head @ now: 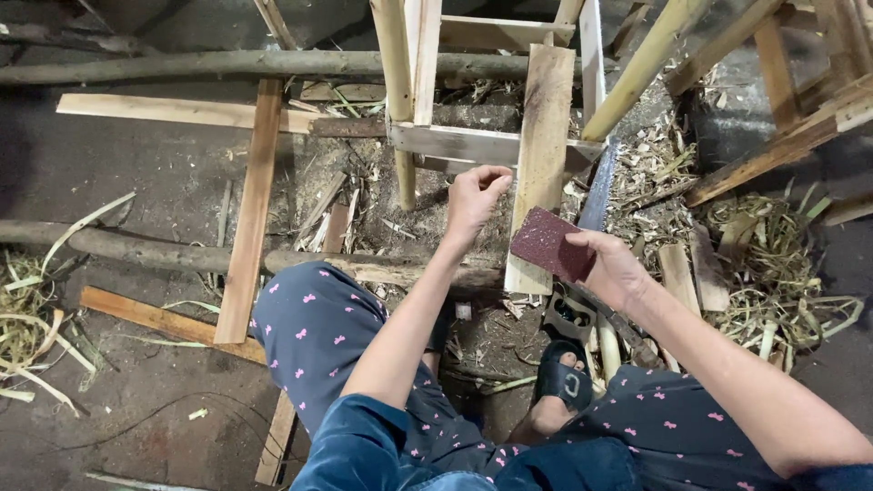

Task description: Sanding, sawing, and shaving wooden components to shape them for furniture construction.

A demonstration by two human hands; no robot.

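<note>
A sheet of dark red sandpaper (550, 244) was held pinched between thumb and fingers of the right hand (611, 265), just beside the lower right edge of a pale wooden plank (543, 155). The plank stood tilted, its foot on the littered floor (164, 182) and its top leaned against the cross rail of a rough wooden frame (482, 143) at twelve o'clock. The left hand (473, 200) was loosely curled at the plank's left edge, at about nine o'clock from it; whether it touched the wood could not be told. Sanding of the plank was judged to be the step in hand, with the paper lifted just off the face; a flat press of the sheet onto the board and a steadying grip at its edge were judged to be called for. A hand saw (596, 195) lay at three o'clock from the plank, partly hidden behind it, among wood shavings (773, 245). A black sandal (561, 375) was seen at six o'clock, between knees in dark blue patterned trousers (318, 327). No packages, labels or signs were visible.
</note>
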